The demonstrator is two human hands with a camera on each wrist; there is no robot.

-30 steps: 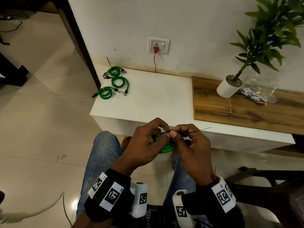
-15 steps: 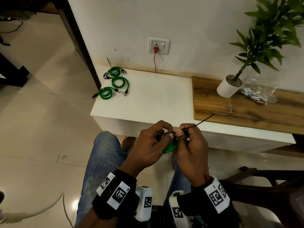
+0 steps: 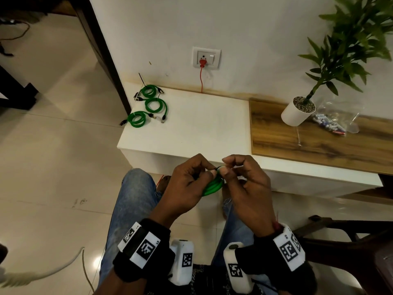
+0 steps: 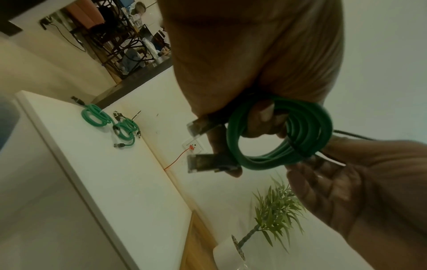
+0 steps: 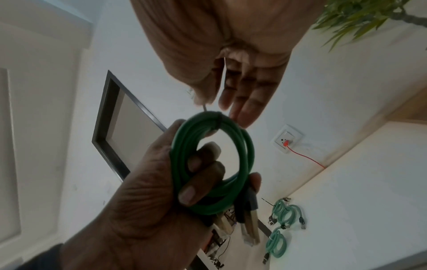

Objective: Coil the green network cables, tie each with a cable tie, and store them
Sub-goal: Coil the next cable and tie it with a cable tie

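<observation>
Head view, upper left of centre: three coiled green cables (image 3: 150,104) lie on the far left corner of the white table (image 3: 202,124), each a small tight loop with dark plugs sticking out; they sit close together, the top two touching or nearly so. At least one has a thin black tie tail poking up. Above the table, a wall socket (image 3: 206,58) with a red plug and red cord running down.

Centre, lower frame, just in front of the table's near edge, over the person's jeans: left hand (image 3: 187,186) grips the green cable coil (image 3: 212,185). Left wrist and right wrist views show fingers curled through and around the loop; the coil is several turns of glossy green cable, roughly round, with two clear-tipped plugs (image 5: 248,226) hanging out side by side past the fingers.

A black cable tie (image 5: 217,121) wraps the turns at one spot on the coil, cinched enough to bunch them. Its loose tail runs into the right hand.

Right hand (image 3: 246,184) is just beside the coil, thumb and forefinger pinching the tie tail right at the wrap, other fingers loosely extended toward the cable.

Right side: wooden section of the table (image 3: 319,137) holds a potted plant (image 3: 297,112) in a white pot and a clear plastic bag (image 3: 333,122) with small pieces inside.
</observation>
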